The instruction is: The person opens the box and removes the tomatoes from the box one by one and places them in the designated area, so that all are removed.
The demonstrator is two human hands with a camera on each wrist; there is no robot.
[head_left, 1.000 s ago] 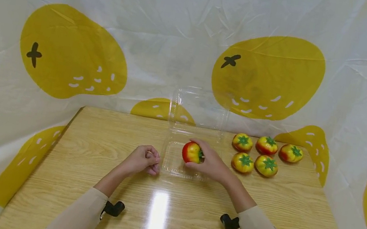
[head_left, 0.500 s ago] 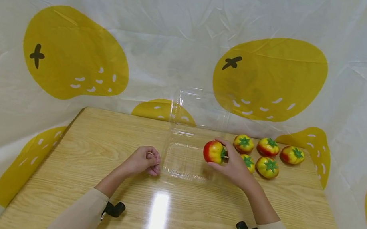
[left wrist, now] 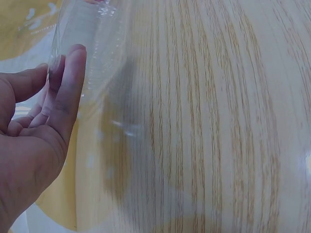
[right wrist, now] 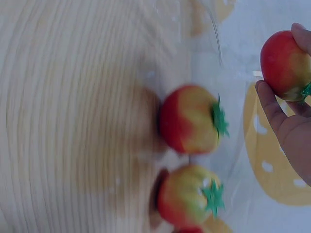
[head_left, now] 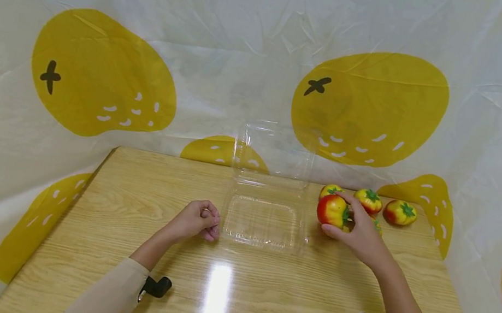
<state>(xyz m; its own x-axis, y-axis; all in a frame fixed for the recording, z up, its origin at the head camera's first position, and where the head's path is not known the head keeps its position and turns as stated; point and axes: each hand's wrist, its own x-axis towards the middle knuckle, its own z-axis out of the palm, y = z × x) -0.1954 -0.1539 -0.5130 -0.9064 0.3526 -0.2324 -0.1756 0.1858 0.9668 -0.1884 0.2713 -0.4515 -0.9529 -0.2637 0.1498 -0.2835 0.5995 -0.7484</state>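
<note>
My right hand (head_left: 364, 236) grips a toy tomato (head_left: 332, 210), red and yellow with a green star-shaped calyx, raised above the table. The right wrist view shows the held tomato (right wrist: 284, 65) between thumb and fingers, apart from the ones below. A clear plastic clamshell box (head_left: 261, 244) lies with its lid (head_left: 273, 155) standing up against the backdrop; no tomato is inside. At the box's left rim, my left hand (head_left: 195, 219) pinches the edge, and the left wrist view shows the thin plastic between the thumb and fingers (left wrist: 73, 82).
More toy tomatoes stand at the back right, among them one tomato (head_left: 368, 201) and another tomato (head_left: 400, 212); some are partly hidden by the right hand. A white cloth with yellow fruit prints (head_left: 236, 82) hangs behind the wooden table (head_left: 153, 173).
My right hand has carried the toy tomato from over the clear box rightward, to in front of the other tomatoes. The left hand has stayed at the box's rim.
</note>
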